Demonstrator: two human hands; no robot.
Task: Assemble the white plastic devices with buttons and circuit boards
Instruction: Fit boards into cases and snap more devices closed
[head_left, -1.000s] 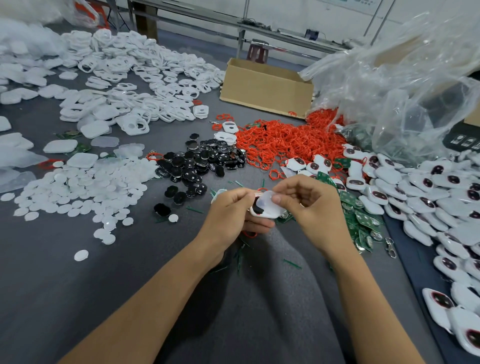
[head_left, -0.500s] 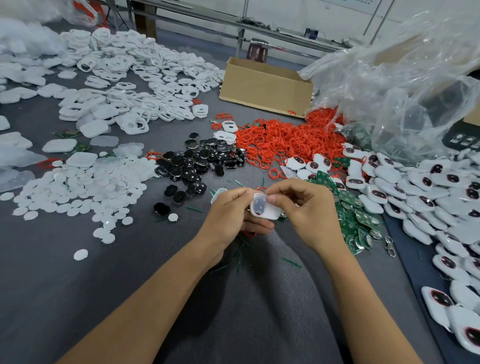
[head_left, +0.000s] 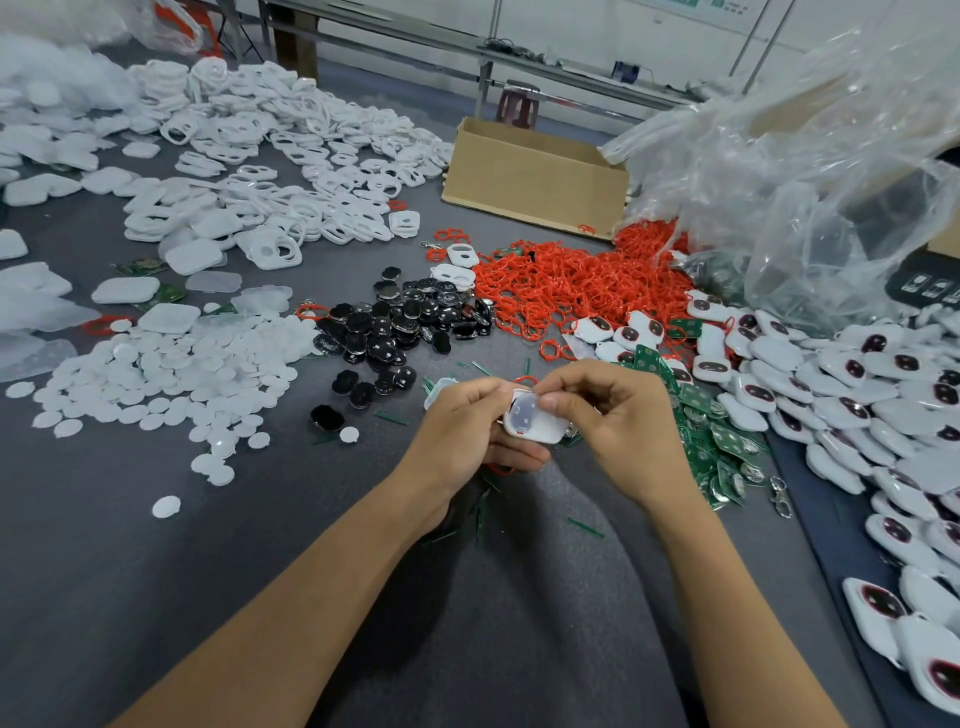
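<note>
Shell (head_left: 537, 428) of white plastic sat between both hands, just above the table (head_left: 156, 571), w/ a translucent piece on its face & a red edge showing at the lower left corner. Left hand (head_left: 462, 431) curled round its left end, thumb on top, fingers underneath. Right hand (head_left: 618, 421) pinched the right end, thumb & forefinger closed on the rim. Probably v. light, stiff, thin-walled and glossy, so likely to slip or pop out if squeezed hard. Best hold looked like the outer edges, w/ pressure spread round the rim rather than on the middle, where the inner parts would sit. Circuit boards (head_left: 727, 441) lay just right of the hands, black buttons (head_left: 405, 322) beyond them to the left.
</note>
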